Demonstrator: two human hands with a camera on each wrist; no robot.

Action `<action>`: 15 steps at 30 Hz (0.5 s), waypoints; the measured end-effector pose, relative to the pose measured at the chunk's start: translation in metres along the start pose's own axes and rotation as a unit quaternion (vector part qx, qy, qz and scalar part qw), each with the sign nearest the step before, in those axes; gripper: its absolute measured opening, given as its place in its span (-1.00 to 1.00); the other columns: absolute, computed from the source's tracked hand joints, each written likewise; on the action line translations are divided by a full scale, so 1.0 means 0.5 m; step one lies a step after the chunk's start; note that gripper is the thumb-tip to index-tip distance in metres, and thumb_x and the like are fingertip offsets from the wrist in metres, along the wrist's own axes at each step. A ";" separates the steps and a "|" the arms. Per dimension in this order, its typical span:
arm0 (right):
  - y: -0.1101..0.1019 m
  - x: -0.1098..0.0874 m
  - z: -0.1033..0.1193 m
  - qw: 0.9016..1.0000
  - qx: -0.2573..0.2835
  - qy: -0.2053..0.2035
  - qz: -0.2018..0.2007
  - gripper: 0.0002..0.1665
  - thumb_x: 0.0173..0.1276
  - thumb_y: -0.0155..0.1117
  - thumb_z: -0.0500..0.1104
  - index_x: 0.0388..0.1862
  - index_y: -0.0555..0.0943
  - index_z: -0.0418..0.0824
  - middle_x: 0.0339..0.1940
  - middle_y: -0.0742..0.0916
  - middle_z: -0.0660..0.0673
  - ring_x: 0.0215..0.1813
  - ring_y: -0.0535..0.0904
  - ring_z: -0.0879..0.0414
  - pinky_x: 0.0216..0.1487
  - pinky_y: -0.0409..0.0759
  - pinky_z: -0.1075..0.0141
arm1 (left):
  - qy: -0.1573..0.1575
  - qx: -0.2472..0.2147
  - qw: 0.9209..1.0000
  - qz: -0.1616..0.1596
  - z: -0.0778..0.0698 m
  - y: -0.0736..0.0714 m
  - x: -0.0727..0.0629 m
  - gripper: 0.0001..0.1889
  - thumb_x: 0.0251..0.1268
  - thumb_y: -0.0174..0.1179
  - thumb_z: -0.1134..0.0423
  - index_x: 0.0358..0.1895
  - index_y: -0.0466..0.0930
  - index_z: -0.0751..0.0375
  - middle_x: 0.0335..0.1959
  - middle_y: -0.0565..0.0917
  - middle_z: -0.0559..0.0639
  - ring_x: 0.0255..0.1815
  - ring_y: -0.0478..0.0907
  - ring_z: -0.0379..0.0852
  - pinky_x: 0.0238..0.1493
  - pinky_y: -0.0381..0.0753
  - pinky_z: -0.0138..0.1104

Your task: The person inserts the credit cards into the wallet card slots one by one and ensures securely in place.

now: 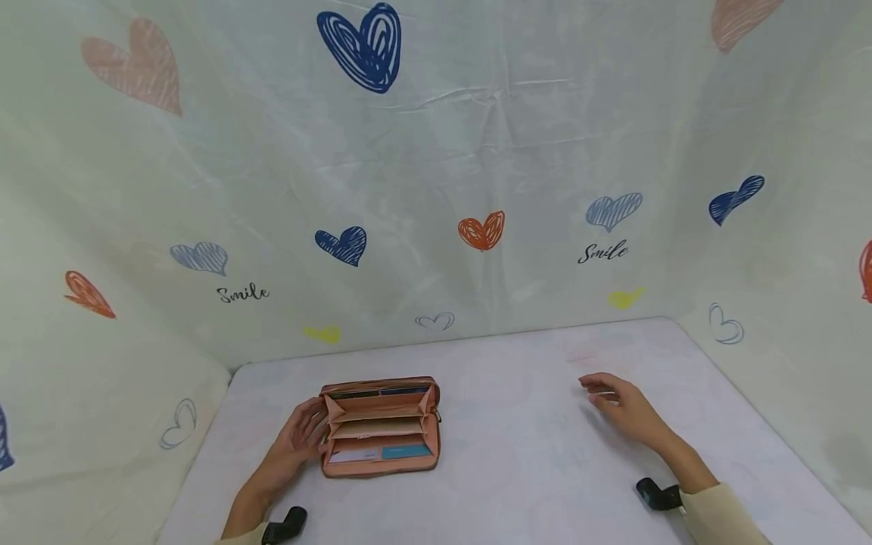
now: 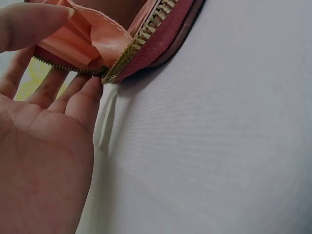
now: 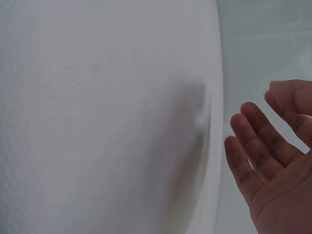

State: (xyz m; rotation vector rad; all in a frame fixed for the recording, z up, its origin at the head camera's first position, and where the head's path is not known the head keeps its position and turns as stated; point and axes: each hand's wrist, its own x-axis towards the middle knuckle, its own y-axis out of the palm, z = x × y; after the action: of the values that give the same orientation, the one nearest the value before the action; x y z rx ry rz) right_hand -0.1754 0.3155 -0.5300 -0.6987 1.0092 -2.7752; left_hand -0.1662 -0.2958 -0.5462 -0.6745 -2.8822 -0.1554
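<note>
An unzipped coral-pink wallet (image 1: 380, 428) lies spread on the white table, its pleated pockets facing up. A light blue card (image 1: 406, 451) and a white card (image 1: 354, 456) show in its near side, and darker card edges line the far side. My left hand (image 1: 300, 435) holds the wallet's left edge. In the left wrist view, the thumb (image 2: 36, 24) lies over the inner side while the other fingers pass behind the brass zipper teeth (image 2: 141, 36). Off to the right, my right hand (image 1: 630, 409) hovers over the table with loosely bent fingers and holds nothing.
The white tabletop (image 1: 504, 439) ends at a pale curtain (image 1: 422, 166) printed with hearts and the word Smile, which also hangs along both sides. Black wrist devices (image 1: 657, 496) are strapped at both cuffs.
</note>
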 end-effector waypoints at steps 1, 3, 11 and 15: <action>-0.002 0.000 0.000 1.000 -0.002 0.003 0.001 -0.66 0.39 0.33 -0.51 0.14 0.65 -0.47 0.05 0.77 -0.37 -0.01 0.74 0.09 -0.01 0.63 0.54 | -0.001 0.007 1.000 -0.007 -0.001 0.002 0.000 -0.17 0.30 0.06 0.74 0.61 0.05 0.25 0.49 0.34 -0.44 0.47 0.33 -0.55 0.35 0.47 -0.52; -0.006 -0.002 -0.001 1.000 -0.009 0.008 0.002 -0.66 0.39 0.34 -0.50 0.13 0.65 -0.46 0.05 0.78 -0.36 0.00 0.73 0.11 -0.01 0.64 0.51 | 0.001 0.024 1.000 -0.020 -0.003 0.004 -0.002 -0.21 0.31 0.07 0.73 0.59 0.06 0.35 0.47 0.36 -0.45 0.46 0.33 -0.55 0.36 0.43 -0.54; -0.022 -0.012 -0.010 0.999 -0.037 0.014 -0.011 -0.66 0.38 0.37 -0.48 0.13 0.67 -0.41 0.06 0.78 -0.31 0.02 0.69 0.23 -0.02 0.64 0.51 | 0.027 0.047 0.996 -0.069 -0.014 0.010 -0.009 -0.40 0.43 0.04 0.68 0.50 0.18 0.49 0.40 0.50 -0.39 0.42 0.44 -0.45 0.33 0.48 -0.53; -0.030 -0.017 -0.012 0.998 -0.047 0.021 -0.020 -0.65 0.38 0.39 -0.47 0.13 0.68 -0.39 0.05 0.77 -0.29 0.03 0.67 0.26 -0.01 0.62 0.53 | 0.007 0.076 0.989 -0.123 -0.021 0.013 -0.008 -0.48 0.49 0.03 0.64 0.45 0.18 0.61 0.31 0.55 -0.42 0.33 0.51 -0.45 0.25 0.54 -0.54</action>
State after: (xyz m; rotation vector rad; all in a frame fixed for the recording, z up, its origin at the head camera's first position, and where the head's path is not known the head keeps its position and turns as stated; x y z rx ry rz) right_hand -0.1699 0.3326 -0.5279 -0.6817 1.1520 -2.8024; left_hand -0.1582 -0.2933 -0.5361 -0.2881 -2.9172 0.0291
